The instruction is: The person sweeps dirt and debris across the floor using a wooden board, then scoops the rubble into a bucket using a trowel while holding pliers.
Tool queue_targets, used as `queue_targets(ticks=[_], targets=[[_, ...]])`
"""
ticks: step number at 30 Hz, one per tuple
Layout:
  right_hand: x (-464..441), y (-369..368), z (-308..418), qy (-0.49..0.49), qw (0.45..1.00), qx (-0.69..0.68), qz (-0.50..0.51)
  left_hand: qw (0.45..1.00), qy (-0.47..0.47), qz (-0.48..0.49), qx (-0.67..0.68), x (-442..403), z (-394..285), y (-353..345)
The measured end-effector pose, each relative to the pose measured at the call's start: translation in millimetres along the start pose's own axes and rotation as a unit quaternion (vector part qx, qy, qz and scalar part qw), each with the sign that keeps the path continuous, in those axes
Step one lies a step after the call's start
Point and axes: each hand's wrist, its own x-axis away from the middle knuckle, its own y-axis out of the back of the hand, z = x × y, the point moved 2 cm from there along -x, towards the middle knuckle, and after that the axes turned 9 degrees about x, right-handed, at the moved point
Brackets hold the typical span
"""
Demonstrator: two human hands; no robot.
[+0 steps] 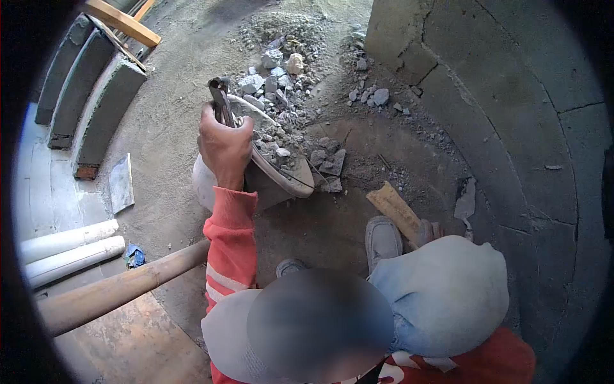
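My left hand (225, 146), in a red sleeve with pale stripes, is closed around a dark metal tool (220, 96) with a rounded, hollow-looking end. Its exact kind is unclear. The hand is right at the rim of a whitish bucket (204, 182), which lies tilted with its mouth toward the rubble; whether the fingers also grip the rim is hidden. Grey rubble (276, 146) lies inside the bucket's mouth. Out of sight is my right hand. A dark blurred patch covers the lower middle of the view.
Broken concrete lumps (272, 73) are heaped beyond the bucket. A cracked block wall (486, 121) rises on the right. Curved slabs (105, 115), white pipes (77, 256) and a wooden pole (128, 285) are at left. A yellowish wood piece (393, 208) lies near a shoe (382, 240).
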Motion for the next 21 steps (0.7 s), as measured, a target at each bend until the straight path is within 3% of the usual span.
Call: queue_targets(ticks=[4,5,8,9,11,13,14,15,18,21], targets=[[-14,35,17,-0.068,0.961,-0.208,0.171,0.999,0.025,0.033,0.002,6,-9,5],[-10,52,22,-0.078,0.961,-0.207,0.168,1.0,0.006,0.02,0.002,4,-6,4],[5,104,30,-0.142,0.98,-0.13,-0.056,1.0,-0.026,0.01,0.003,2,3,0],[11,103,29,-0.151,0.978,-0.129,-0.058,0.999,-0.034,0.004,-0.002,1,4,0],[36,83,15,-0.281,0.958,-0.007,-0.054,0.999,-0.031,0.021,-0.007,1,3,0],[60,29,3,-0.304,0.938,0.051,-0.155,0.999,-0.039,0.01,-0.004,3,2,0],[37,40,17,-0.314,0.946,0.029,-0.08,0.999,-0.031,0.017,-0.006,2,3,-1],[12,49,33,-0.322,0.947,0.006,-0.004,0.999,-0.035,0.023,-0.004,2,4,-2],[-54,67,84,-0.266,0.955,-0.114,-0.07,0.998,-0.053,0.02,0.027,4,5,-5],[-113,73,121,-0.172,0.973,-0.13,-0.079,0.997,-0.079,-0.002,0.022,4,7,-4]])
